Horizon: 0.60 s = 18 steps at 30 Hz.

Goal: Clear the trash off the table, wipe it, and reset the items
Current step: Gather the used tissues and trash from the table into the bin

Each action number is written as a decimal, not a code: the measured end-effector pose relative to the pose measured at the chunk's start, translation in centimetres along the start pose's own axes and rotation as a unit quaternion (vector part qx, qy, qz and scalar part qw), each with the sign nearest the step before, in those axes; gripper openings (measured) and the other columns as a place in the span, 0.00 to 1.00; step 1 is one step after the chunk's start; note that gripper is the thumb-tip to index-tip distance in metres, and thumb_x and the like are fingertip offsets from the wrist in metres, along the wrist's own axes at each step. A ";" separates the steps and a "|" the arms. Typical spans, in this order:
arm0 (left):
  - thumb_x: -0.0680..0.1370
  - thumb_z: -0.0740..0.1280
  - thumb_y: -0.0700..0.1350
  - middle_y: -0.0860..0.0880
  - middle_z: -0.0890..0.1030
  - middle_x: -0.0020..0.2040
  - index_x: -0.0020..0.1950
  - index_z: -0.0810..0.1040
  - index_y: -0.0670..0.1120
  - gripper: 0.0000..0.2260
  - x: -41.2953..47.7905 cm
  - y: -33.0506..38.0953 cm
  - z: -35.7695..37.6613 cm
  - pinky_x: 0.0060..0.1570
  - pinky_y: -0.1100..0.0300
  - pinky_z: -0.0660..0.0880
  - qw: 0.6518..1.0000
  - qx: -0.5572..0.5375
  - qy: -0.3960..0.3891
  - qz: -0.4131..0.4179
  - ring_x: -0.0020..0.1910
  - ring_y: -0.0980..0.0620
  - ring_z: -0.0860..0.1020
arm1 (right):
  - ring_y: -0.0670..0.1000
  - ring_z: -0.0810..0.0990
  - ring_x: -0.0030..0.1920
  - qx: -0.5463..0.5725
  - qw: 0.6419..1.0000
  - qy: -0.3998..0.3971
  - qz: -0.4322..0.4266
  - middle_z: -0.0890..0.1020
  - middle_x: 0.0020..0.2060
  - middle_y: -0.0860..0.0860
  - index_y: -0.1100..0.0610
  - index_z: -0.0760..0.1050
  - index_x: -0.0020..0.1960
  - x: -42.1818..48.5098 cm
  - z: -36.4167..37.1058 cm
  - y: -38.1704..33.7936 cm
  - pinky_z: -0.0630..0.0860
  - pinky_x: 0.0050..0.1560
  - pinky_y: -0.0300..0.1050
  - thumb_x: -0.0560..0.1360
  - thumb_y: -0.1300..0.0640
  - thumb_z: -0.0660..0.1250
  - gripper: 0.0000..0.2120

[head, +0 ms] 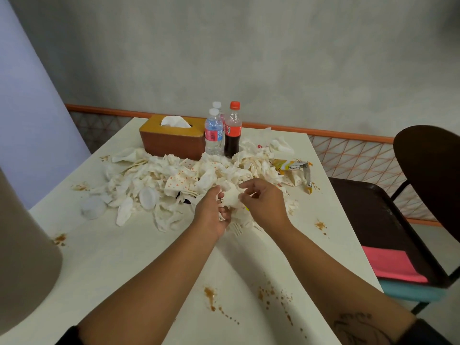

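Note:
A big heap of crumpled, stained white napkins [174, 180] covers the middle of the cream table [124, 265]. Over its near edge, my left hand [211, 215] and my right hand [263, 202] both grip one crumpled napkin [231, 197] between them. A white plastic fork [236, 229] lies just under my hands. White plastic lids [93, 207] sit at the heap's left. A yellow snack wrapper [293, 165] lies at its right. Behind the heap stand a brown tissue box [171, 139], two water bottles [213, 135] and a cola bottle [233, 130].
Brown sauce stains [210, 295] dot the table near its front, left and right edges. A dark chair [423, 195] on the right carries a dark tray [373, 220] and pink and blue cloths [390, 266]. A beige object [22, 257] looms at the left. A grey wall backs the table.

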<state>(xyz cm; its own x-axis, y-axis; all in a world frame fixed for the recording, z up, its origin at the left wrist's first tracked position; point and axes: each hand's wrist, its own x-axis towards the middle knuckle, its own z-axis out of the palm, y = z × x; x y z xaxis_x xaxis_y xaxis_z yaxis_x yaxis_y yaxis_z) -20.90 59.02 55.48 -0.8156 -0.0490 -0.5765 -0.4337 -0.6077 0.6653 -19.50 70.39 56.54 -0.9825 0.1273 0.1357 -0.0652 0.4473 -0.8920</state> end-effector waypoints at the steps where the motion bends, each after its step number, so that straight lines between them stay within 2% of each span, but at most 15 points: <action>1: 0.77 0.63 0.46 0.50 0.69 0.32 0.37 0.71 0.44 0.10 -0.1 0.2 -0.2 0.18 0.71 0.61 1.000 -0.014 -0.008 -0.007 0.23 0.56 0.63 | 0.47 0.75 0.35 0.015 0.999 -0.008 0.028 0.78 0.39 0.49 0.52 0.79 0.49 0.2 -0.1 0.0 0.72 0.36 0.40 0.71 0.60 0.72 0.09; 4: 0.77 0.61 0.44 0.53 0.69 0.22 0.34 0.69 0.45 0.11 0.1 0.3 -0.4 0.18 0.73 0.60 0.998 -0.047 -0.046 -0.019 0.16 0.58 0.64 | 0.48 0.79 0.34 0.083 0.985 -0.078 0.127 0.80 0.38 0.52 0.52 0.78 0.52 0.1 0.4 -0.2 0.69 0.24 0.36 0.71 0.56 0.72 0.10; 6: 0.77 0.59 0.43 0.50 0.72 0.24 0.35 0.70 0.44 0.10 0.1 0.3 -0.5 0.19 0.72 0.65 0.997 -0.049 -0.053 -0.026 0.18 0.56 0.70 | 0.45 0.78 0.29 0.117 0.980 -0.082 0.137 0.80 0.35 0.52 0.54 0.78 0.49 -0.1 0.8 -0.4 0.70 0.23 0.37 0.72 0.59 0.72 0.07; 8: 0.77 0.58 0.42 0.47 0.76 0.29 0.40 0.74 0.42 0.08 0.0 0.1 -0.6 0.23 0.67 0.72 0.997 -0.031 -0.064 -0.036 0.22 0.51 0.76 | 0.44 0.77 0.28 0.136 0.982 -0.061 0.115 0.80 0.33 0.52 0.54 0.78 0.45 -0.2 1.2 -0.3 0.71 0.25 0.38 0.71 0.63 0.72 0.06; 10: 0.76 0.57 0.39 0.47 0.77 0.29 0.44 0.75 0.42 0.08 0.1 -0.1 -0.5 0.23 0.68 0.71 0.997 0.004 -0.064 -0.044 0.23 0.52 0.76 | 0.46 0.78 0.31 0.136 0.986 -0.039 0.090 0.80 0.33 0.52 0.55 0.78 0.45 -0.3 1.6 -0.3 0.74 0.30 0.38 0.71 0.64 0.72 0.07; 12: 0.76 0.57 0.38 0.48 0.77 0.33 0.44 0.76 0.42 0.08 0.3 -0.4 -0.3 0.23 0.68 0.69 0.998 0.033 -0.038 -0.041 0.27 0.54 0.74 | 0.47 0.79 0.35 0.106 0.992 -0.015 0.066 0.80 0.35 0.51 0.55 0.79 0.45 -0.3 2.0 -0.2 0.76 0.38 0.38 0.71 0.64 0.72 0.06; 14: 0.77 0.57 0.38 0.47 0.77 0.38 0.43 0.76 0.43 0.09 0.2 -0.7 0.1 0.30 0.63 0.72 0.997 0.049 -0.038 -0.041 0.34 0.52 0.75 | 0.46 0.80 0.38 0.076 0.996 0.000 0.055 0.81 0.36 0.50 0.56 0.80 0.43 -0.5 2.3 -0.1 0.75 0.40 0.36 0.72 0.64 0.71 0.05; 16: 0.79 0.55 0.42 0.46 0.79 0.43 0.44 0.76 0.44 0.11 0.4 -1.0 0.3 0.39 0.58 0.72 0.996 0.052 -0.049 -0.051 0.39 0.50 0.77 | 0.46 0.80 0.41 0.052 0.997 0.003 0.053 0.83 0.41 0.51 0.58 0.82 0.44 -0.9 2.5 0.0 0.75 0.42 0.34 0.72 0.67 0.69 0.06; 18: 0.81 0.57 0.50 0.45 0.80 0.46 0.46 0.77 0.44 0.13 0.7 -1.4 0.5 0.42 0.56 0.73 0.996 0.029 -0.058 -0.066 0.41 0.50 0.77 | 0.47 0.80 0.42 0.004 1.000 -0.006 0.025 0.84 0.44 0.52 0.60 0.83 0.44 -1.4 2.5 -0.1 0.75 0.43 0.35 0.71 0.68 0.67 0.08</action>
<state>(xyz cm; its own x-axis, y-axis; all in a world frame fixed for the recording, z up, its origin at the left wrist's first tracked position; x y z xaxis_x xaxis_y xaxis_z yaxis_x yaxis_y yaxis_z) -20.99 60.22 54.36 -0.7881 0.1222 -0.6033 -0.5577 -0.5567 0.6157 -18.57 68.01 55.34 -0.9867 0.1375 0.0861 -0.0181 0.4343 -0.9006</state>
